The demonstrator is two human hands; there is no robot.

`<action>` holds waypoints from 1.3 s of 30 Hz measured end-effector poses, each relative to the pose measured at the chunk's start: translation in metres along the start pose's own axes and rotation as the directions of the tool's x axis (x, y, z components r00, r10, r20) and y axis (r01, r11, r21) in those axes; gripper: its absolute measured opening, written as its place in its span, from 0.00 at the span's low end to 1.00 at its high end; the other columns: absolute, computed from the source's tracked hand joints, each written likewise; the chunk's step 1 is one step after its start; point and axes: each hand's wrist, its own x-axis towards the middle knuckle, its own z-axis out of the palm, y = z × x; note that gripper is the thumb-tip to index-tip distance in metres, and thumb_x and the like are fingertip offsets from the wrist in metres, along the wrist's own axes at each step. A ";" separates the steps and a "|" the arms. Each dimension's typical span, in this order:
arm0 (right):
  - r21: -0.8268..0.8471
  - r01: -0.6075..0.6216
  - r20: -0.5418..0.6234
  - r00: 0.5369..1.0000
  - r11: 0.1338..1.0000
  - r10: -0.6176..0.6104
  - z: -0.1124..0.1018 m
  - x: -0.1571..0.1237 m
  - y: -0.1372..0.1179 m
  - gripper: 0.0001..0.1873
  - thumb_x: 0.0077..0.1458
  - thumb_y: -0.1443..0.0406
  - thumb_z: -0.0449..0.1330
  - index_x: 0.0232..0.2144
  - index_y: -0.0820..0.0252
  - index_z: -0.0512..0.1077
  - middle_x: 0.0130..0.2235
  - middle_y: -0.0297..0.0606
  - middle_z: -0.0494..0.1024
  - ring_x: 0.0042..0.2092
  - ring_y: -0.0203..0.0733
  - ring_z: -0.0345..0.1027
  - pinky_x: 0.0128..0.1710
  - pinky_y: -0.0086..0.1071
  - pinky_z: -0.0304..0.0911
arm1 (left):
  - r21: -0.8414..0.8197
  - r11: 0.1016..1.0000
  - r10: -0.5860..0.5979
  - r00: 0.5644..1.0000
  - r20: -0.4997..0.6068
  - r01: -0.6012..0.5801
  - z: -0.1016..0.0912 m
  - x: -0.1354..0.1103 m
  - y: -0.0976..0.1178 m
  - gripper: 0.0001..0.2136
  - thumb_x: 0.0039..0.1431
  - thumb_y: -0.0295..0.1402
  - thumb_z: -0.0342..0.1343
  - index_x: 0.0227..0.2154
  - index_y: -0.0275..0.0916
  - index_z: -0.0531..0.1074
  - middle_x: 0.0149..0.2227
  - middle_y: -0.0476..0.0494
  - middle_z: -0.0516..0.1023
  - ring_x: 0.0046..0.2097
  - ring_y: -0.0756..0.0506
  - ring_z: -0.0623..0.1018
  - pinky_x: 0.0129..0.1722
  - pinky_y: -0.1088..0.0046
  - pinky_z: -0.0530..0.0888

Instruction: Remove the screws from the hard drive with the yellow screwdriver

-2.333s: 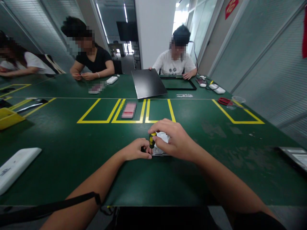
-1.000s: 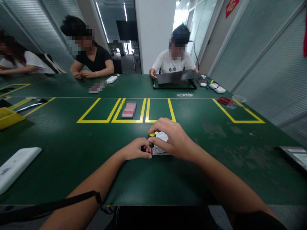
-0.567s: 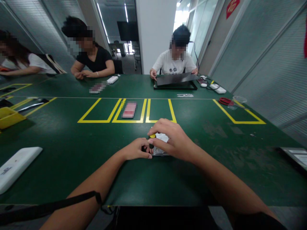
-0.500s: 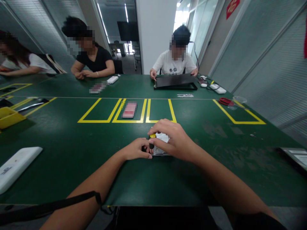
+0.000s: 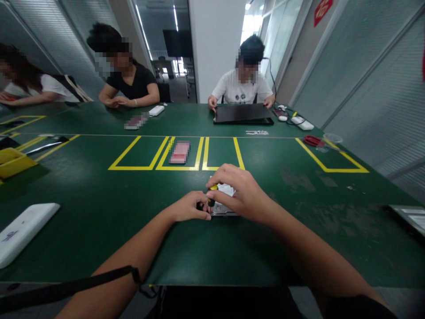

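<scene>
In front of me a silver hard drive [image 5: 227, 190] lies flat on the green table, partly hidden behind my hands. My right hand [image 5: 245, 191] arches over it, with thumb and fingers closed on the yellow and black handle of a screwdriver [image 5: 211, 202]. The screwdriver stands nearly upright, shaft down, over the drive's near left corner. My left hand [image 5: 189, 206] is at the drive's left edge, thumb and fingers curled in by the screwdriver's shaft. It seems to grip the drive's edge there; its inner fingers are partly hidden.
A white case [image 5: 28, 230] lies at the left; a dark-edged device [image 5: 407, 219] at the right edge. Beyond yellow tape outlines, a pink phone [image 5: 179, 153] and red-handled pliers [image 5: 314, 141] lie. Across the table, a person holds a black panel [image 5: 244, 113]; two others sit at left.
The screwdriver's handle has turned and tilted slightly in my right fingers, its top shifting a little right. My left hand stays at the drive's edge.
</scene>
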 end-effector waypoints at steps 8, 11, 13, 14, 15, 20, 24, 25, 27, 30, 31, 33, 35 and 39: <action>-0.001 0.003 -0.023 1.000 1.000 -0.003 0.002 -0.002 0.001 0.08 0.58 0.69 0.57 0.41 0.61 0.73 0.42 0.37 0.79 0.43 0.39 0.69 0.45 0.34 0.61 | 0.086 0.996 0.022 1.000 0.004 -0.022 -0.002 0.001 -0.003 0.10 0.52 0.37 0.68 0.31 0.35 0.77 0.29 0.50 0.76 0.34 0.49 0.73 0.37 0.74 0.69; 0.008 0.018 -0.024 1.000 1.000 -0.018 0.003 -0.001 0.001 0.07 0.59 0.68 0.57 0.40 0.61 0.73 0.42 0.40 0.77 0.44 0.40 0.69 0.45 0.35 0.61 | 0.083 0.996 0.013 1.000 0.002 -0.013 -0.001 0.000 -0.003 0.11 0.52 0.37 0.68 0.32 0.35 0.77 0.30 0.49 0.77 0.35 0.49 0.74 0.38 0.74 0.69; 0.002 0.013 -0.027 1.000 1.000 -0.013 0.002 -0.001 0.001 0.06 0.60 0.67 0.59 0.39 0.62 0.74 0.40 0.40 0.76 0.44 0.40 0.68 0.44 0.34 0.61 | 0.081 0.997 0.002 1.000 0.000 -0.002 -0.001 0.000 -0.003 0.11 0.52 0.37 0.67 0.33 0.35 0.78 0.31 0.49 0.78 0.36 0.48 0.74 0.38 0.73 0.69; -0.003 0.009 -0.028 1.000 1.000 -0.009 0.002 -0.001 0.002 0.06 0.60 0.67 0.59 0.39 0.62 0.74 0.40 0.40 0.76 0.43 0.40 0.68 0.44 0.34 0.61 | 0.080 0.997 -0.004 1.000 0.000 0.004 -0.001 0.000 -0.003 0.11 0.52 0.37 0.68 0.34 0.36 0.78 0.32 0.48 0.78 0.36 0.48 0.74 0.38 0.73 0.70; -0.009 0.006 -0.028 1.000 1.000 -0.006 0.002 -0.001 0.002 0.05 0.60 0.67 0.59 0.38 0.62 0.74 0.39 0.39 0.76 0.43 0.40 0.68 0.44 0.33 0.61 | 0.078 0.997 -0.009 1.000 0.001 0.009 -0.001 -0.001 -0.002 0.11 0.52 0.37 0.68 0.34 0.36 0.78 0.31 0.48 0.78 0.36 0.48 0.74 0.38 0.73 0.70; -0.030 -0.008 -0.048 0.999 1.000 0.007 0.001 -0.002 0.003 0.06 0.58 0.68 0.61 0.39 0.62 0.73 0.39 0.36 0.78 0.40 0.38 0.67 0.42 0.33 0.60 | 0.059 0.998 -0.017 1.000 0.000 0.017 -0.002 -0.001 0.001 0.10 0.52 0.37 0.68 0.33 0.36 0.79 0.30 0.49 0.77 0.34 0.48 0.74 0.37 0.74 0.69; -0.016 -0.008 -0.042 0.999 1.000 0.008 0.002 -0.002 0.001 0.07 0.58 0.70 0.58 0.39 0.62 0.73 0.39 0.37 0.78 0.40 0.38 0.68 0.43 0.33 0.60 | 0.058 0.998 -0.003 1.000 0.005 0.003 -0.002 0.000 0.001 0.10 0.51 0.36 0.68 0.32 0.35 0.79 0.29 0.49 0.76 0.34 0.48 0.73 0.37 0.74 0.69; -0.010 -0.002 -0.036 0.999 1.000 0.002 0.002 -0.002 0.001 0.07 0.58 0.69 0.58 0.39 0.62 0.73 0.40 0.37 0.78 0.42 0.39 0.68 0.44 0.33 0.61 | 0.060 0.998 -0.002 1.000 0.004 0.002 -0.001 0.000 0.000 0.10 0.52 0.36 0.68 0.32 0.35 0.79 0.29 0.49 0.76 0.34 0.48 0.73 0.37 0.74 0.69; -0.002 0.008 -0.031 0.999 1.000 -0.008 0.002 -0.001 0.002 0.06 0.59 0.68 0.59 0.40 0.62 0.73 0.41 0.39 0.76 0.43 0.40 0.68 0.45 0.34 0.61 | 0.061 0.998 -0.003 1.000 0.002 0.003 -0.001 0.000 -0.001 0.09 0.52 0.36 0.68 0.32 0.35 0.78 0.30 0.49 0.76 0.35 0.48 0.74 0.37 0.74 0.69; -0.014 0.008 -0.028 1.000 1.000 -0.008 0.002 -0.001 0.003 0.05 0.59 0.66 0.60 0.38 0.62 0.73 0.40 0.39 0.75 0.43 0.40 0.67 0.44 0.33 0.61 | 0.057 0.998 -0.008 1.000 0.005 0.008 -0.001 -0.001 -0.002 0.10 0.52 0.36 0.67 0.33 0.36 0.78 0.30 0.49 0.77 0.35 0.48 0.74 0.38 0.73 0.69; -0.021 0.005 -0.030 1.000 1.000 -0.006 0.002 -0.001 0.003 0.04 0.60 0.66 0.60 0.38 0.62 0.73 0.39 0.39 0.75 0.42 0.39 0.67 0.43 0.33 0.61 | 0.055 0.998 -0.010 1.000 0.006 0.010 -0.001 -0.001 -0.001 0.10 0.52 0.37 0.68 0.34 0.36 0.79 0.30 0.49 0.77 0.35 0.48 0.74 0.39 0.73 0.70; -0.032 -0.001 -0.036 0.999 0.999 0.000 0.002 -0.001 0.004 0.04 0.60 0.66 0.61 0.38 0.61 0.73 0.38 0.37 0.76 0.41 0.39 0.67 0.42 0.33 0.60 | 0.056 0.998 -0.013 1.000 0.001 0.012 -0.001 -0.001 -0.001 0.10 0.52 0.37 0.68 0.33 0.36 0.79 0.30 0.49 0.77 0.35 0.48 0.74 0.39 0.73 0.70; -0.039 -0.008 -0.049 0.999 0.999 0.006 0.002 -0.002 0.003 0.05 0.59 0.66 0.61 0.38 0.60 0.72 0.38 0.37 0.77 0.40 0.38 0.67 0.42 0.33 0.60 | 0.059 0.998 -0.013 1.000 -0.006 0.014 -0.001 -0.001 -0.001 0.10 0.51 0.36 0.68 0.32 0.35 0.79 0.30 0.49 0.77 0.35 0.48 0.74 0.38 0.73 0.69; -0.033 0.009 -0.051 0.999 0.999 -0.010 0.002 -0.002 0.002 0.04 0.59 0.68 0.59 0.38 0.61 0.72 0.38 0.37 0.78 0.40 0.38 0.68 0.43 0.34 0.60 | 0.067 0.998 0.000 1.000 -0.003 0.000 -0.001 0.000 -0.001 0.09 0.51 0.36 0.68 0.32 0.35 0.79 0.29 0.49 0.77 0.34 0.49 0.74 0.37 0.74 0.69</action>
